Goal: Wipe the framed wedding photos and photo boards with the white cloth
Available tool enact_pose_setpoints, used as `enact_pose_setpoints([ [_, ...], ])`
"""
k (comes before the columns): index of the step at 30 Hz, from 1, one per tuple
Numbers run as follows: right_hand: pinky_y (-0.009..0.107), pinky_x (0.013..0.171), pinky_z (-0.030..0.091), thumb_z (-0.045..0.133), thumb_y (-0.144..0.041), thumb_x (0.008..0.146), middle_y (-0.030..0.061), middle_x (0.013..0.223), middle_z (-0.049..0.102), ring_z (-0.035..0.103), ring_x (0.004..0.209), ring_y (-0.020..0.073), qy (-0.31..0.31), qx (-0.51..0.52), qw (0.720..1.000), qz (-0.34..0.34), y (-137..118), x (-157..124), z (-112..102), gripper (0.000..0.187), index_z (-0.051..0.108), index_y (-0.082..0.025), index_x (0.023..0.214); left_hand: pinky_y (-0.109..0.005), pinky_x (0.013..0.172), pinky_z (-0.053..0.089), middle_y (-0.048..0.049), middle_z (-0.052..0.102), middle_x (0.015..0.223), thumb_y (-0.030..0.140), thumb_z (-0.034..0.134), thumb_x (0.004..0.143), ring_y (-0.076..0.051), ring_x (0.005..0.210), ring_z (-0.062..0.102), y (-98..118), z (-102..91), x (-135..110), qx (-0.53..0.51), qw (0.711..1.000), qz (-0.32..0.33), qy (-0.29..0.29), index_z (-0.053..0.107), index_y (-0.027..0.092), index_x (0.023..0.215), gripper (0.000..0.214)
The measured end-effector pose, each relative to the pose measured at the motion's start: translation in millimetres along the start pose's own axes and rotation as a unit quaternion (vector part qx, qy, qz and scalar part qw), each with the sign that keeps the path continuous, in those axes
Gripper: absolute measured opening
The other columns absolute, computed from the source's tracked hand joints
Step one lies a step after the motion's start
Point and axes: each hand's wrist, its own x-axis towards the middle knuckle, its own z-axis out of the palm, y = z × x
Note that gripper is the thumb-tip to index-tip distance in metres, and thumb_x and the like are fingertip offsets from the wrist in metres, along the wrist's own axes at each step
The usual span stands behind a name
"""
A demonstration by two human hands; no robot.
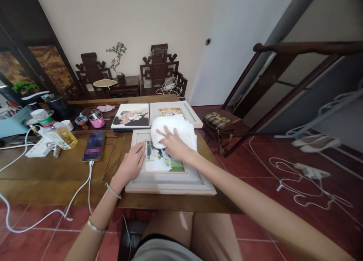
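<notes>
A picture frame (170,187) with a wide pale border lies flat near the table's front edge, a photo with green grass (177,166) inside it. My left hand (132,162) rests on the frame's left border, fingers stretched out and holding nothing. On top of a fluffy white cloth (185,128) lies my right hand (172,142), its fingers spread and pressing down rather than wrapped round it. The cloth covers the upper right of the frame and part of the photo. It also overlaps the lower part of a second pale frame (191,111) behind.
Left of the second frame is a photo panel (130,115). A phone (93,145) with a white cable, a pink cup (96,120), a tilted bottle (66,136) and a power strip (38,147) occupy the table's left. A bag (218,121) sits on a chair at right.
</notes>
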Motion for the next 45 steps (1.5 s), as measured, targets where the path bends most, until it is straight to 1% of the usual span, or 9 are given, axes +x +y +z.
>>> enact_pose_setpoints([
  [7, 0.065, 0.106, 0.026, 0.047, 0.003, 0.069, 0.0145, 0.148, 0.038, 0.021, 0.14, 0.0405, -0.136, 0.086, 0.985, -0.066, -69.8, -72.4, -25.7, 0.043, 0.069, -0.012, 0.102, -0.048, 0.109, 0.036, -0.0129, 0.042, 0.144, 0.021, 0.032, 0.096, -0.025, 0.135, 0.036, 0.5, 1.2, -0.9, 0.002, 1.0, -0.005, 0.001, 0.041, 0.018, 0.139, 0.044],
  [11, 0.06, 0.105, 0.033, 0.047, -0.002, 0.071, 0.0158, 0.145, 0.042, 0.03, 0.137, 0.0395, -0.17, 0.135, 0.971, -0.096, -86.0, -99.4, -39.2, 0.036, 0.069, -0.011, 0.099, -0.047, 0.11, 0.036, -0.0133, 0.042, 0.144, 0.022, 0.031, 0.097, -0.025, 0.136, 0.035, 2.8, -0.2, -0.6, 0.005, 1.0, -0.011, -0.005, 0.042, 0.015, 0.139, 0.044],
  [19, 0.06, 0.11, 0.022, 0.046, 0.004, 0.07, 0.0186, 0.15, 0.033, 0.02, 0.14, 0.0392, -0.034, 0.016, 0.999, -0.011, -32.2, -37.3, 1.9, 0.048, 0.067, -0.008, 0.111, -0.047, 0.11, 0.035, -0.0131, 0.042, 0.144, 0.024, 0.032, 0.097, -0.024, 0.136, 0.036, -0.3, 2.1, -2.2, -0.003, 1.0, 0.001, 0.006, 0.042, 0.017, 0.139, 0.043],
  [25, 0.064, 0.109, 0.018, 0.043, 0.006, 0.074, 0.0155, 0.153, 0.029, 0.014, 0.142, 0.0394, -0.011, -0.053, 0.997, -0.062, -13.1, 11.3, 5.1, 0.048, 0.066, -0.009, 0.113, -0.05, 0.11, 0.034, -0.0139, 0.044, 0.143, 0.024, 0.032, 0.097, -0.025, 0.135, 0.037, -3.7, 3.8, -1.2, -0.019, 1.0, 0.004, 0.01, 0.044, 0.016, 0.137, 0.042],
  [28, 0.067, 0.107, 0.021, 0.044, 0.004, 0.076, 0.0181, 0.152, 0.029, 0.017, 0.14, 0.0424, -0.041, -0.052, 0.996, -0.053, -34.9, 3.1, 2.9, 0.043, 0.067, -0.009, 0.11, -0.05, 0.11, 0.035, -0.0145, 0.043, 0.143, 0.022, 0.032, 0.096, -0.025, 0.134, 0.038, -2.7, 3.0, -1.1, -0.025, 1.0, -0.005, 0.006, 0.045, 0.015, 0.136, 0.043],
  [33, 0.064, 0.108, 0.024, 0.051, 0.001, 0.072, 0.0172, 0.151, 0.032, 0.02, 0.139, 0.0424, -0.121, 0.004, 0.99, -0.073, -72.7, -60.0, -15.1, 0.038, 0.069, -0.011, 0.104, -0.05, 0.109, 0.036, -0.0137, 0.041, 0.145, 0.019, 0.032, 0.096, -0.026, 0.135, 0.036, 1.4, 1.2, -1.8, -0.024, 1.0, -0.017, 0.001, 0.043, 0.016, 0.138, 0.044],
  [37, 0.057, 0.11, 0.027, 0.045, 0.003, 0.07, 0.014, 0.147, 0.04, 0.025, 0.14, 0.0356, -0.133, 0.084, 0.983, -0.089, -71.1, -97.5, -30.9, 0.042, 0.07, -0.011, 0.101, -0.048, 0.111, 0.034, -0.013, 0.041, 0.145, 0.021, 0.031, 0.097, -0.025, 0.136, 0.036, 1.7, 1.9, -2.1, -0.018, 1.0, -0.017, 0.0, 0.042, 0.015, 0.139, 0.044],
  [40, 0.052, 0.112, 0.028, 0.043, 0.005, 0.07, 0.0138, 0.147, 0.041, 0.027, 0.14, 0.0328, -0.102, 0.078, 0.991, -0.046, -51.6, -87.6, -26.0, 0.048, 0.069, -0.011, 0.107, -0.046, 0.112, 0.032, -0.013, 0.041, 0.146, 0.024, 0.031, 0.098, -0.024, 0.136, 0.035, 1.2, 1.8, -2.5, -0.02, 1.0, -0.015, 0.002, 0.042, 0.015, 0.139, 0.043],
  [45, 0.066, 0.108, 0.02, 0.045, 0.004, 0.075, 0.016, 0.155, 0.021, 0.014, 0.14, 0.0451, -0.03, -0.043, 0.998, 0.045, -27.1, -24.0, -0.3, 0.046, 0.066, -0.008, 0.114, -0.045, 0.115, 0.029, -0.0105, 0.037, 0.149, 0.035, 0.027, 0.1, -0.023, 0.139, 0.033, 3.6, -5.3, -2.6, -0.075, 0.997, -0.004, 0.012, 0.038, 0.017, 0.142, 0.047],
])
